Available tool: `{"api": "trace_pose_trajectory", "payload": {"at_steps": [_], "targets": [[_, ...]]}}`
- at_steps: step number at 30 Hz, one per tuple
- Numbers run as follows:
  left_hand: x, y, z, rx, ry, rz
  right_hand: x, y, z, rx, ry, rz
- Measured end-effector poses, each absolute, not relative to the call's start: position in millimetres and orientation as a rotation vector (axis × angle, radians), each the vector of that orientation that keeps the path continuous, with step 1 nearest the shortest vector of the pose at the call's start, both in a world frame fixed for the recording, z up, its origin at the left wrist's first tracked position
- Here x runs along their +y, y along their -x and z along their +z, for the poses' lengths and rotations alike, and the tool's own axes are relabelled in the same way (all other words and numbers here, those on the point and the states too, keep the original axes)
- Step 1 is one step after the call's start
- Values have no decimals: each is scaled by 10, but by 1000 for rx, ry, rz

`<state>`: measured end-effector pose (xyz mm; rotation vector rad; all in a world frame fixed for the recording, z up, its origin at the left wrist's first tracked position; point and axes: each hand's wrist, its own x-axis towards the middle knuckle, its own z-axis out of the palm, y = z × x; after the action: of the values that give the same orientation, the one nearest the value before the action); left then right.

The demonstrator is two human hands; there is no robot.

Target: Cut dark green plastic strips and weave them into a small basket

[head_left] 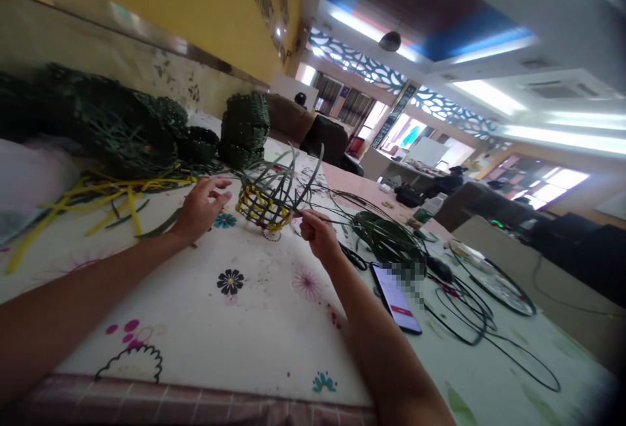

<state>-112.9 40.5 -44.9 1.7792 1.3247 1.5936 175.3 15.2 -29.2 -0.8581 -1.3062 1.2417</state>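
Note:
A small, half-woven basket (264, 207) of dark green and yellow strips stands on the flowered tablecloth, with loose green strip ends sticking up from its top. My left hand (203, 209) is just left of it, fingers apart and nothing in them. At the basket's right side, my right hand (317, 230) is closed, thumb and fingers pinching a thin dark strip (337, 221). Part of that strip is hidden in the fist. Whether the right fingers touch the basket, I cannot tell.
Yellow strips (130, 207) lie at left, before several finished dark green baskets (244, 126). On the right are a coil of green strips (386, 233), scissors (353, 256), a lit phone (396, 299), a bottle (426, 211) and a long looping cord (482, 331).

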Motion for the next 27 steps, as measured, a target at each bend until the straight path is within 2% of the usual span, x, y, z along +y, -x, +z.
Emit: {"api": "trace_pose_trajectory", "payload": {"at_steps": [8, 17, 27], "targets": [[289, 997, -447, 1084, -1701, 1366, 139, -1798, -206, -1225, 767, 1399], [333, 861, -638, 1201, -1707, 1552, 140, -1757, -218, -1148, 719, 1465], [316, 866, -556, 1280, -1623, 1573, 51, -1551, -259, -1171, 755, 1441]]}}
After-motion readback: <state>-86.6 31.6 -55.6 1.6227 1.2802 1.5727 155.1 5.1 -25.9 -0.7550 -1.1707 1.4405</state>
